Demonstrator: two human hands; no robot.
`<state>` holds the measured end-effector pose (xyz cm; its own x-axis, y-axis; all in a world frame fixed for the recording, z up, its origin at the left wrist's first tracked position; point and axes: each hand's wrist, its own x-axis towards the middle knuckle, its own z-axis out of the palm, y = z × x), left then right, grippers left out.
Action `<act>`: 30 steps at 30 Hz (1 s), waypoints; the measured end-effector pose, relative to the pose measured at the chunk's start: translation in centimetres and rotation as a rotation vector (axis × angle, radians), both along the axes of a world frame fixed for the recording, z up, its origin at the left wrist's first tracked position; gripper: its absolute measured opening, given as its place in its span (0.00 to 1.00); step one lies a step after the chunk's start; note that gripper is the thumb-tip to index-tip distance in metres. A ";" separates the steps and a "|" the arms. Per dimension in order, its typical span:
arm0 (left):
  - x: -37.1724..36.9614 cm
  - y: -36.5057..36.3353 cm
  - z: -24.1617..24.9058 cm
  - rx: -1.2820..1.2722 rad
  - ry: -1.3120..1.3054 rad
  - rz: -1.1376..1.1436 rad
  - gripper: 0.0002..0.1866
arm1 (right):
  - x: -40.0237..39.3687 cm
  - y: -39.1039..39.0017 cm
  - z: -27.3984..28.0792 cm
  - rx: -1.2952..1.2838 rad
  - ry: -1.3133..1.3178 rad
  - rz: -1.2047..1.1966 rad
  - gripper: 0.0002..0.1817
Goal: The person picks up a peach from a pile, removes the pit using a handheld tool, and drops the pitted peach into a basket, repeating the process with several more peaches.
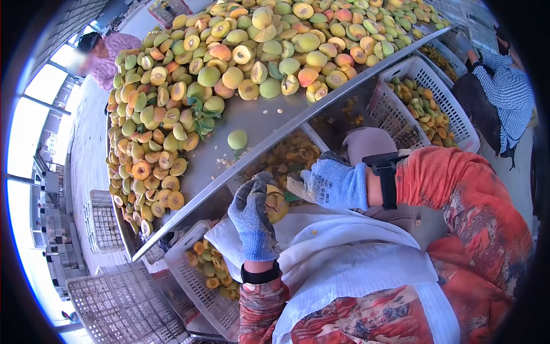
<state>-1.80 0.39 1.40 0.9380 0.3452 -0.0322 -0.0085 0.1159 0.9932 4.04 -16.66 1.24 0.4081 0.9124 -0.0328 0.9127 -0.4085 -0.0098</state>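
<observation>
My left hand [252, 215], in a blue and grey work glove, is closed around a yellow peach [277, 205] held above my lap. A dark curved line, like a cut, runs over the fruit's skin. Close on its right is my right hand [331, 182], gloved the same way, with its fingers curled and the thumb side toward the peach. Whatever it may hold is hidden by the glove. Beneath and beyond both hands, a crate [314, 137] contains cut peach pieces. A white apron [344, 246] covers my lap.
A metal table [220, 152] bears a large heap of halved and whole peaches [240, 54]. Fruit-filled crates stand at left [200, 286] and right [452, 109]. A stacked crate [126, 304] is lower left. Other people are at far left [117, 51] and right [504, 97].
</observation>
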 end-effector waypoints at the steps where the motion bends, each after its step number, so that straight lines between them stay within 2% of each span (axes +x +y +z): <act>1: 0.2 0.1 0.6 -0.052 0.042 -0.013 0.12 | -0.3 0.1 -0.1 -0.005 -0.001 -0.007 0.25; 3: 0.3 -0.1 0.6 -0.108 0.092 -0.027 0.12 | -2.3 0.9 -0.9 0.063 0.129 -0.104 0.24; 6: 0.3 -0.5 0.0 -0.054 0.058 0.052 0.12 | -4.8 2.2 -1.5 0.187 0.346 -0.255 0.27; 8: 0.1 -0.6 -0.6 0.183 0.050 0.081 0.14 | -5.2 2.4 -2.4 0.338 0.481 -0.296 0.28; 9: 0.1 -0.6 -0.8 0.184 0.053 0.070 0.14 | -5.2 2.4 -2.5 0.341 0.483 -0.308 0.28; 11: 0.7 -0.7 -1.0 0.146 -0.032 0.131 0.15 | -4.0 2.0 -2.0 0.280 0.321 -0.281 0.24; 12: 0.8 -0.7 -0.5 0.164 -0.036 0.082 0.15 | -2.7 1.2 -2.2 0.279 0.310 -0.288 0.24; 14: 1.0 -0.7 0.1 0.087 0.044 0.020 0.15 | 0.1 -0.4 -2.9 0.197 0.019 -0.047 0.23; 15: 1.0 -0.6 0.3 0.007 0.130 -0.035 0.15 | 0.7 -0.7 -2.2 0.196 0.023 -0.047 0.23; 17: 1.3 -0.1 0.8 0.062 0.102 -0.090 0.15 | 1.3 -1.1 -0.2 0.121 -0.177 0.091 0.21; 19: 1.4 0.5 1.2 0.010 0.213 -0.207 0.15 | 1.2 -0.9 -0.2 0.090 -0.126 0.086 0.22; 22: 1.0 0.6 1.4 0.029 0.139 -0.226 0.16 | 0.1 -0.6 -1.4 0.107 -0.032 0.045 0.23; 23: 0.8 0.3 1.5 0.029 0.148 -0.231 0.16 | -0.7 -0.2 -3.1 0.178 0.081 -0.025 0.24; 24: 0.7 -0.4 1.7 0.076 0.111 -0.141 0.16 | -1.5 0.2 -3.5 0.247 0.189 -0.096 0.24; 25: 0.7 -0.9 1.7 0.120 0.071 -0.053 0.16 | -2.6 0.4 -3.6 0.244 0.189 -0.104 0.24; 26: 0.9 -1.3 1.4 0.115 0.068 -0.059 0.16 | -3.5 1.1 -2.4 0.248 0.344 -0.216 0.23; 27: 0.8 -1.5 0.8 0.163 0.020 0.025 0.16 | -4.3 1.6 -1.5 0.251 0.502 -0.329 0.22; 28: 0.7 -1.6 0.3 0.214 -0.025 0.113 0.16 | -4.7 2.1 -1.1 0.375 0.620 -0.405 0.18; 30: 0.8 -1.6 -0.9 0.225 -0.078 0.166 0.17 | -4.3 2.5 -0.3 0.367 0.660 -0.415 0.17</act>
<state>-0.97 -1.17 0.50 0.8647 0.4846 0.1323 -0.0859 -0.1169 0.9894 -0.27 -14.15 0.93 0.7123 0.6926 -0.1133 0.4506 -0.5752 -0.6827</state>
